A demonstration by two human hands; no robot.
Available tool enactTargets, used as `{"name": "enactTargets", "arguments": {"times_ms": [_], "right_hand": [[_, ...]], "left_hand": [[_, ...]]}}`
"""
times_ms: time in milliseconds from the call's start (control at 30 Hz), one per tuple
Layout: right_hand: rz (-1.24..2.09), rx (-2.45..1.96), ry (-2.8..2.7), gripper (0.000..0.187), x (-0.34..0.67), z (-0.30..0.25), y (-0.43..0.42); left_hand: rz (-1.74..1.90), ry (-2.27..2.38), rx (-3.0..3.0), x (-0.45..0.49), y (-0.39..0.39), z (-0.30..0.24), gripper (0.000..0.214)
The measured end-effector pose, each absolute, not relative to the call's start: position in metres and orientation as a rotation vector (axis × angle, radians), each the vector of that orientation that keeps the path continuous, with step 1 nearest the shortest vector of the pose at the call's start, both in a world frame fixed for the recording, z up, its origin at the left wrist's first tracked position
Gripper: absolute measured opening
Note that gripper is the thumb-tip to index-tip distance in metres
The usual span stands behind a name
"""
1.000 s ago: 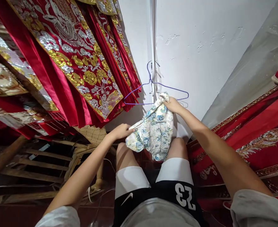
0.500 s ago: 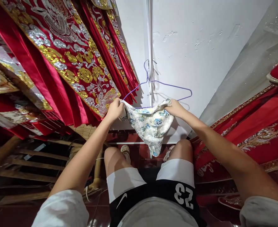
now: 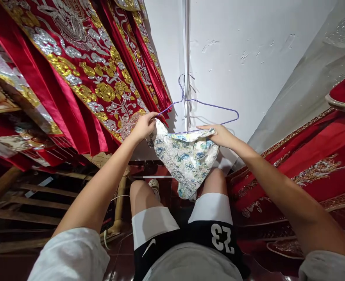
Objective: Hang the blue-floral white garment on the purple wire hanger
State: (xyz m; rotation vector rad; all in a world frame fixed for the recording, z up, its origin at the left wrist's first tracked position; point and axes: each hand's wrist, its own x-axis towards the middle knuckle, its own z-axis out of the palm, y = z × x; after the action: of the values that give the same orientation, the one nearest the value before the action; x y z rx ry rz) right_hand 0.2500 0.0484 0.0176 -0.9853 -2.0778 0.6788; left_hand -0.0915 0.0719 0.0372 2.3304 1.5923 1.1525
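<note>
A white cloth with blue flowers (image 3: 186,160) hangs between my two hands, its lower end drooping in a point over my knees. A purple wire hanger (image 3: 211,104) hangs by its hook from a white pole, and its bottom bar runs along the cloth's top edge. My left hand (image 3: 145,125) pinches the cloth's upper left corner, close to the hanger's left arm. My right hand (image 3: 217,135) grips the upper right part of the cloth, with a finger reaching along the bottom bar. How the cloth sits on the bar is partly hidden.
Red garments with gold and silver embroidery (image 3: 102,86) hang on the left. The white pole (image 3: 186,47) stands against a white wall. Below left is a wooden slatted frame (image 3: 43,199). Red embroidered cloth (image 3: 310,160) fills the right side.
The cloth has spread wider and its lower end hangs slightly lower. My left hand has risen a little toward the hanger's left arm. A right finger now stretches left along the bar.
</note>
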Motion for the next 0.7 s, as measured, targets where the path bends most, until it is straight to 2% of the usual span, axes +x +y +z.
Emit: {"name": "enactTargets", "arguments": {"times_ms": [167,200,267,333,400,467,533,600,700], "right_hand": [[0.476,-1.082,-1.782,0.061,0.281,0.03,0.055],[0.429,-1.129,-1.718,0.06,0.289,0.033,0.06],[0.419,-1.229,-1.673,0.047,0.305,0.038,0.07],[0.571,-1.295,-1.745,0.031,0.316,0.039,0.078],[0.74,-1.295,-1.797,0.026,0.323,0.036,0.082],[0.733,-1.255,-1.746,0.035,0.325,0.032,0.084],[0.576,-1.232,-1.662,0.056,0.325,0.028,0.089],[0.423,-1.226,-1.646,0.067,0.323,0.024,0.095],[0.281,-1.251,-1.722,0.051,0.318,0.021,0.102]], "left_hand": [[1.041,1.614,2.402,-0.099,0.067,0.051,0.03],[1.033,1.625,2.426,-0.101,0.066,0.053,0.029],[1.016,1.619,2.488,-0.102,0.065,0.056,0.026],[1.026,1.61,2.538,-0.102,0.065,0.056,0.023],[1.063,1.623,2.548,-0.103,0.068,0.054,0.021],[1.097,1.638,2.534,-0.103,0.071,0.051,0.019],[1.104,1.638,2.519,-0.102,0.073,0.049,0.018],[1.087,1.635,2.517,-0.1,0.074,0.048,0.017],[1.068,1.646,2.52,-0.1,0.073,0.049,0.017]]}}
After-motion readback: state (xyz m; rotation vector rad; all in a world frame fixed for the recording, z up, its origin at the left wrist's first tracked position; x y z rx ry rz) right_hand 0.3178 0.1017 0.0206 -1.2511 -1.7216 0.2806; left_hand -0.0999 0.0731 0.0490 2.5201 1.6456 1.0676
